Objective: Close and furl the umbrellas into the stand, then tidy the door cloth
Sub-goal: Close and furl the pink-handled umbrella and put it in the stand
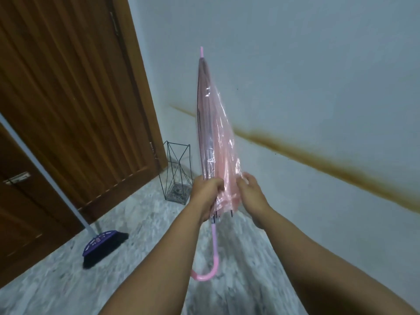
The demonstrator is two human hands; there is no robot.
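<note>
A closed pink see-through umbrella (213,133) is held in front of me, tip up and tilted slightly left, its pink hooked handle hanging below my hands. My left hand (205,196) grips the lower canopy by the rib ends. My right hand (250,192) presses on the canopy's right side, fingers curled around the loose plastic folds. A black wire umbrella stand (175,171) sits empty on the floor in the corner behind the umbrella, beside the door frame. No door cloth is in view.
A wooden door (68,87) fills the left side. A purple broom (102,246) with a grey pole leans against it, head on the marble floor. A white wall (318,76) with a brown stain runs along the right.
</note>
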